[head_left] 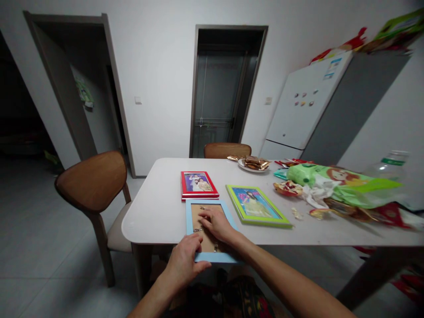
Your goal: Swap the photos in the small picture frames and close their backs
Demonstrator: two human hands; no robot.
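Our left grip (186,259) clasps the blue frame (189,221), which juts past the near edge of the desk (155,216); whether our right grip (217,225) pinches anything, we cannot tell. Slackening our left could tip the frame off.

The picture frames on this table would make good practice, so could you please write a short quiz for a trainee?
1. True or false: the brown backing of the blue frame faces up.
2. Fill in the blank: the hand nearer the green frame is the person's ____.
3. What sits on the white plate?

Key: 1. True. 2. right hand. 3. Shiny, gold-coloured packets.
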